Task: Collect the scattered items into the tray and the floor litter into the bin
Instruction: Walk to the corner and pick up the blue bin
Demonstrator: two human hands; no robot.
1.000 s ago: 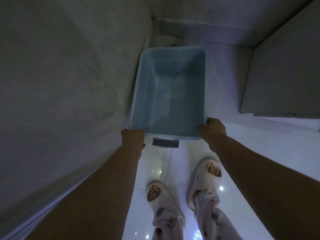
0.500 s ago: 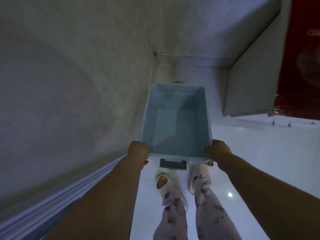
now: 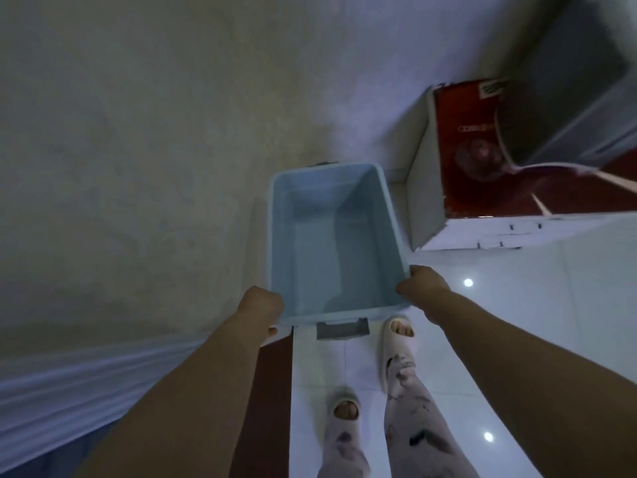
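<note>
A light blue plastic tray hangs in the air in front of me, empty inside, with a grey handle on its near end. My left hand grips the rim at the near left corner. My right hand grips the rim at the near right corner. The tray is held level above the white tiled floor, close to the wall on the left.
A pale wall fills the left side, with a white skirting low down. A white cabinet with a red panel stands at the right. My legs and slippers are on the glossy floor below the tray.
I have turned and stepped to the right with the tray in both hands. The red panel and the cabinet have come further into view.
</note>
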